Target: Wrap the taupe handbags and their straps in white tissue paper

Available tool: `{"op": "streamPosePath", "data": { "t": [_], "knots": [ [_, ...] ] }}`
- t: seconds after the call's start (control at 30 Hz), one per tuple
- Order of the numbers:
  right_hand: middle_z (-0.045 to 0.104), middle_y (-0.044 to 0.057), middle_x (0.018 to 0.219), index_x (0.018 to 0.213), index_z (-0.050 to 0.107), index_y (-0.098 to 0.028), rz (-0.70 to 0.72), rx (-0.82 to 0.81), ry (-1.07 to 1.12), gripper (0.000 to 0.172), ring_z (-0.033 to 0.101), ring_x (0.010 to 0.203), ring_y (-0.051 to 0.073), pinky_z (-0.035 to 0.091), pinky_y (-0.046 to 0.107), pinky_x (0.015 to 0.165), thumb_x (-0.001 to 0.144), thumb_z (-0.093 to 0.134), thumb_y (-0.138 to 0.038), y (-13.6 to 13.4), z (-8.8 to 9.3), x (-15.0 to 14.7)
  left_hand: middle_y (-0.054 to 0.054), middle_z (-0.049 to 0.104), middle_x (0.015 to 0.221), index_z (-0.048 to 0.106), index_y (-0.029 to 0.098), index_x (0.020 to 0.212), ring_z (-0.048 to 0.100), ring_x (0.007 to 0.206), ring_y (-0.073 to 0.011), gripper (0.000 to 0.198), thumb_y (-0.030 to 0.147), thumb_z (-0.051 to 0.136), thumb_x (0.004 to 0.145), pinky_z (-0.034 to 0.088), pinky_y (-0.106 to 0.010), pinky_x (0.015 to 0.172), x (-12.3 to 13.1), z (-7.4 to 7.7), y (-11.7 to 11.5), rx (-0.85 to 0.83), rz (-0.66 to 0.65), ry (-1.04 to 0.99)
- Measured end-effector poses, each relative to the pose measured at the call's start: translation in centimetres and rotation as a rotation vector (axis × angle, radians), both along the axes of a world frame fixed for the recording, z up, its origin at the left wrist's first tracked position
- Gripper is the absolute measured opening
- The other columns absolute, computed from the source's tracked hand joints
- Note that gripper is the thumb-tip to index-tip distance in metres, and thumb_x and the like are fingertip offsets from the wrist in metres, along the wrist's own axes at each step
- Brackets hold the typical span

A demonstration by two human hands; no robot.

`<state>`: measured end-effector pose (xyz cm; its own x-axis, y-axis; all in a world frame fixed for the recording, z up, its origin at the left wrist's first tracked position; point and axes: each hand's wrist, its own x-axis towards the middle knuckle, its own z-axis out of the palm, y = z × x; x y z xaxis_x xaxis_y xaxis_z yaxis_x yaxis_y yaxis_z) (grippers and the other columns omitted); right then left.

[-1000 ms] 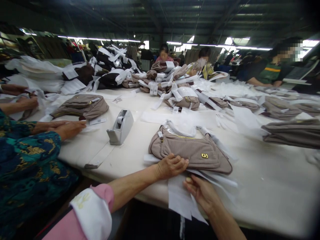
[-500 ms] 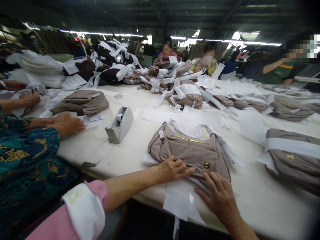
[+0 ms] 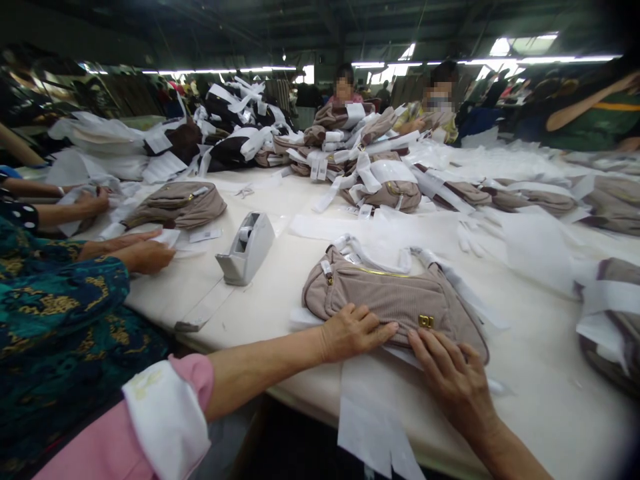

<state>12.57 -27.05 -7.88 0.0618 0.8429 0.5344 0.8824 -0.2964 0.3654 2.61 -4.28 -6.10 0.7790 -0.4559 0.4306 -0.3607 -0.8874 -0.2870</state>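
Observation:
A taupe ribbed handbag [image 3: 380, 293] with a gold zip and gold emblem lies on the white table in front of me, its strap wrapped in white material. On its lower front edge, my left hand [image 3: 353, 331] has its fingers curled over the fabric, the thumb pointing right. My right hand [image 3: 455, 380] grips the lower right edge below the emblem, fingertips on the front and thumb hidden. White paper [image 3: 375, 413] sticks out beneath the bag and hangs over the table's near edge.
A grey tape dispenser [image 3: 246, 250] stands left of the bag. Another person's hands [image 3: 145, 252] hold white paper at the left. Wrapped bags [image 3: 395, 187] are piled farther back, and another taupe bag [image 3: 617, 320] lies at the right. Several people are around the table.
The view has shifted slightly, so most things appear farther right. My right fingers rest higher on the bag's edge, near the emblem. The bag at the far right has turned and shifted.

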Motion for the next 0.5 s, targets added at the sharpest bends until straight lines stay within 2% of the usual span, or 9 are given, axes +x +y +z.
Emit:
{"op": "streamPosePath", "data": {
  "t": [0.07,0.13,0.23,0.3,0.37,0.5],
  "knots": [
    [0.06,0.012,0.113,0.126,0.048,-0.018,0.038,0.0,0.033,0.039,0.052,0.103,0.024,0.033,0.04,0.084,0.087,0.045,-0.013,-0.1,0.3,0.7,-0.008,0.058,0.097,0.042,0.02,0.126,0.053,0.077,-0.0153,0.034,0.026,0.037,0.092,0.041,-0.03,0.062,-0.1,-0.2,-0.3,0.025,0.0,-0.029],
    [0.061,0.011,0.11,0.125,0.049,-0.019,0.062,0.013,0.072,0.038,0.053,0.102,0.023,0.035,0.038,0.083,0.087,0.045,-0.013,-0.2,0.6,1.2,-0.011,0.053,0.117,0.043,0.019,0.125,0.053,0.094,-0.0179,0.034,0.024,0.038,0.092,0.042,-0.035,0.074,-0.1,-0.7,-0.6,0.06,0.005,-0.105],
    [0.061,0.01,0.109,0.125,0.049,-0.02,0.087,0.017,0.093,0.04,0.053,0.102,0.023,0.036,0.036,0.083,0.086,0.048,-0.014,0.0,1.1,1.6,-0.009,0.037,0.138,0.047,0.022,0.121,0.038,0.121,-0.0273,0.032,0.026,0.04,0.09,0.035,-0.051,0.091,0.2,-1.3,-1.2,0.065,0.084,-0.215],
    [0.061,0.01,0.11,0.126,0.048,-0.02,0.099,0.003,0.097,0.042,0.053,0.102,0.023,0.037,0.036,0.084,0.085,0.05,-0.014,0.2,1.5,2.0,-0.009,0.034,0.141,0.044,0.025,0.125,0.037,0.123,-0.0323,0.035,0.03,0.039,0.09,0.035,-0.056,0.089,0.6,-1.4,-1.3,0.045,0.158,-0.21],
    [0.061,0.01,0.11,0.128,0.047,-0.02,0.106,-0.016,0.109,0.044,0.053,0.101,0.023,0.038,0.036,0.083,0.084,0.05,-0.015,0.6,1.9,2.2,-0.01,0.032,0.141,0.036,0.029,0.131,0.043,0.118,-0.0343,0.04,0.033,0.038,0.091,0.04,-0.054,0.084,0.9,-1.2,-1.2,0.037,0.2,-0.172],
    [0.061,0.011,0.111,0.129,0.045,-0.018,0.106,-0.034,0.113,0.045,0.054,0.101,0.024,0.039,0.037,0.081,0.085,0.048,-0.013,0.5,2.1,1.8,-0.01,0.036,0.139,0.035,0.03,0.133,0.05,0.111,-0.0342,0.041,0.033,0.035,0.091,0.045,-0.05,0.079,1.1,-1.0,-0.8,0.059,0.155,-0.15]
  ]
}}
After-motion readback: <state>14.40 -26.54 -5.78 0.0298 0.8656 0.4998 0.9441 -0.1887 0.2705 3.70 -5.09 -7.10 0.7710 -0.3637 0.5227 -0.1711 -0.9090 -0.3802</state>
